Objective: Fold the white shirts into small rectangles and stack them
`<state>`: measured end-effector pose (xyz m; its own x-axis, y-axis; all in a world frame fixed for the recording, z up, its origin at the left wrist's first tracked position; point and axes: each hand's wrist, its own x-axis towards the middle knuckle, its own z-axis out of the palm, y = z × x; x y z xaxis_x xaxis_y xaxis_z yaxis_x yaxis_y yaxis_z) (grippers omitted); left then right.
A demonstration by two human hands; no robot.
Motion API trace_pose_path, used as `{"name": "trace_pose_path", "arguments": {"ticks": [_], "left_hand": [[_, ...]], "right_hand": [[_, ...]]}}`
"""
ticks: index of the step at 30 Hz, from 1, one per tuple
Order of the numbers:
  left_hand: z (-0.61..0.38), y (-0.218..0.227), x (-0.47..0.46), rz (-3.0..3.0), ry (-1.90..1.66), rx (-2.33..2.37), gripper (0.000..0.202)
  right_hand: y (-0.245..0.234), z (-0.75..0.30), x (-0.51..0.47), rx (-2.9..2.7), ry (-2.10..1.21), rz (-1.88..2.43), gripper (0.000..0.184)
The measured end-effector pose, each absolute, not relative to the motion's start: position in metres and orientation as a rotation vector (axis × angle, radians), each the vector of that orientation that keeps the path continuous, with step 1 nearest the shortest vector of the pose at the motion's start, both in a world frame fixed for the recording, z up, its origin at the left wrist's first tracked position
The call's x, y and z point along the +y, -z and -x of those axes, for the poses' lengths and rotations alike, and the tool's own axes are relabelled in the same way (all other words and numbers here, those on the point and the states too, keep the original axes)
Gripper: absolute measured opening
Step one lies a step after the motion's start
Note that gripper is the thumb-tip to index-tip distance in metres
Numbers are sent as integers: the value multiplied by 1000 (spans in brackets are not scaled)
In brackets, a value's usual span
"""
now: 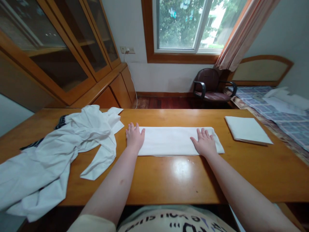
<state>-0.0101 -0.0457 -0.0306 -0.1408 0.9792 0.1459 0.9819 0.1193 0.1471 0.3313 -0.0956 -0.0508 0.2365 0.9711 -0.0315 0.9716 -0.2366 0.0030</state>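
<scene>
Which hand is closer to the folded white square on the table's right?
Right. The right hand lies flat on the long cloth, at its right end, apart from the folded square; the left hand lies on its left end, farther off, beside the crumpled pile.

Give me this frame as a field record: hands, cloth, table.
table: wooden, glossy
left hand: flat, palm down on left end of folded white strip
right hand: flat, palm down near the strip's right end
pile: crumpled white garments, table's left side
folded square: white, table's right side, apart from strip
</scene>
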Motion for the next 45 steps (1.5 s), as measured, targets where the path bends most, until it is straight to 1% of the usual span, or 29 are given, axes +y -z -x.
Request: {"name": "trace_pose_path", "arguments": {"ticks": [2,5,8,12,15,18,22,25,28,33,35,37,39,41,43,45], "left_hand": [[-15,19,-53,2162,353,-2227,61],[-75,13,-69,2571,355,-2034,61],[-134,22,-85,2912,369,-1745,64],[-160,41,-93,2947,300,-1633,61],[-137,46,-91,2904,254,-1669,63],[-92,47,-91,2779,195,-1803,66],[-29,48,-95,2550,149,-1969,61],[1,48,-98,2366,73,-2114,60],[10,47,-98,2219,-1,-2249,63],[7,47,-91,2050,-52,-2395,74],[8,48,-87,2062,-41,-2391,75],[11,47,-83,2094,-6,-2390,75],[16,45,-80,2132,53,-2396,74],[21,42,-80,2134,121,-2432,73],[25,37,-82,2085,178,-2489,71],[29,32,-85,2029,207,-2519,68]], "right_hand": [[51,-331,-95,1926,40,-2456,75],[50,-330,-95,1918,59,-2459,75],[51,-330,-96,1920,53,-2466,75],[53,-332,-96,1938,44,-2474,76],[55,-333,-95,1945,52,-2477,76],[53,-333,-95,1946,63,-2482,76],[49,-332,-97,1957,77,-2485,76],[49,-332,-97,1959,83,-2490,75],[50,-333,-96,1946,93,-2486,75],[45,-334,-95,1933,132,-2472,75],[33,-324,-98,1916,134,-2492,70],[20,-303,-102,1984,111,-2479,59],[10,-272,-107,2271,67,-2323,53],[9,-238,-113,2609,200,-1976,56],[15,-210,-116,2716,277,-1804,59],[24,-195,-118,2766,271,-1739,63]]}}
